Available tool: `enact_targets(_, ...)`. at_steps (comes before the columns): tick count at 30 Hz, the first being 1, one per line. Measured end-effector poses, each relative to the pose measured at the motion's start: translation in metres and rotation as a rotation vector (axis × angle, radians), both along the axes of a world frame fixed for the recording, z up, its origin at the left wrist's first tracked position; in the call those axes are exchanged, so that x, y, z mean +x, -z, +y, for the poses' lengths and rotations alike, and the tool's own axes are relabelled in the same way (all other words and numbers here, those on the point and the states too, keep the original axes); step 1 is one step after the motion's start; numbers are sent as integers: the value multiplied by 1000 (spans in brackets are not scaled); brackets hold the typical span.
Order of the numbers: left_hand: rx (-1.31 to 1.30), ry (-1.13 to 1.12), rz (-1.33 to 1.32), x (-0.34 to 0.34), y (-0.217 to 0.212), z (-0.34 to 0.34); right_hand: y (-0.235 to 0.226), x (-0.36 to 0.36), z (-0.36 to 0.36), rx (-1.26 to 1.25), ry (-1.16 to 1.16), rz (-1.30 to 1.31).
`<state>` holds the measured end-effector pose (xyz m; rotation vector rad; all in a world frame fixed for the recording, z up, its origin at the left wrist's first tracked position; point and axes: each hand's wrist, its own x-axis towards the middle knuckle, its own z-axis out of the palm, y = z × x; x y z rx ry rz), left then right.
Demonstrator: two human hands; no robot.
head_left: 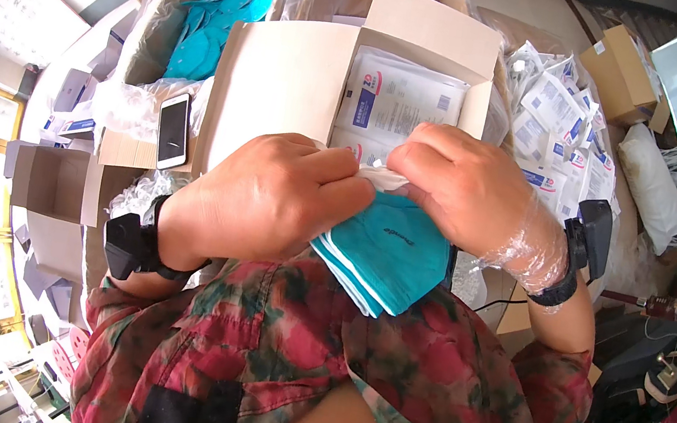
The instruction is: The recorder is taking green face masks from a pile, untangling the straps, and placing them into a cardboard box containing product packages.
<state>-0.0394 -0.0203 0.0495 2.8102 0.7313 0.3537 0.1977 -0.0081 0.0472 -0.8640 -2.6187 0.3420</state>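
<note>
Teal masks (385, 253), a folded stack with white edges, sit at the centre of our view, close against our patterned shirt. Our left hand (266, 196) is closed around the stack from 9 o'clock, fingers curled over its top edge. Our right hand (468, 192), wearing a thin clear plastic glove, pinches a white strip (378, 178) at the stack's top from 2 o'clock, fingers closed on it. Both wrists carry black bands.

Just past our hands at 12 o'clock stands an open cardboard box (289, 73) holding flat white sealed packets (399, 98). At 10 o'clock a plastic-lined carton (160, 27) holds more loose teal masks. A white phone (173, 130) lies just beside the open box, at 9 o'clock. At 2 o'clock a heap of small white and blue packets (557, 122) spreads out. Small empty cartons (54, 182) stand well apart at 9 o'clock.
</note>
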Motion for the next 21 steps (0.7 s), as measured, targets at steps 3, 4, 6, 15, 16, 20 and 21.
enact_targets(3,-1,16,-57,-4,1,-2,-9,3,-4,45,-4,-23)
enact_targets(4,1,18,-58,-6,2,-1,-11,6,-4,82,-7,-53)
enact_targets(6,-46,6,-213,-12,5,2,-13,12,-11,71,-6,-77)
enact_targets(15,-30,-50,-239,-20,25,-4,-19,30,-37,-75,-36,-141)
enact_targets(16,-6,-59,-241,-26,29,-6,-19,36,-44,-134,-28,-129)
enact_targets(20,56,-56,-249,-39,33,-9,-26,56,-62,-183,2,-159)
enact_targets(21,51,-62,-256,-43,35,-11,-29,61,-66,-184,3,-160)
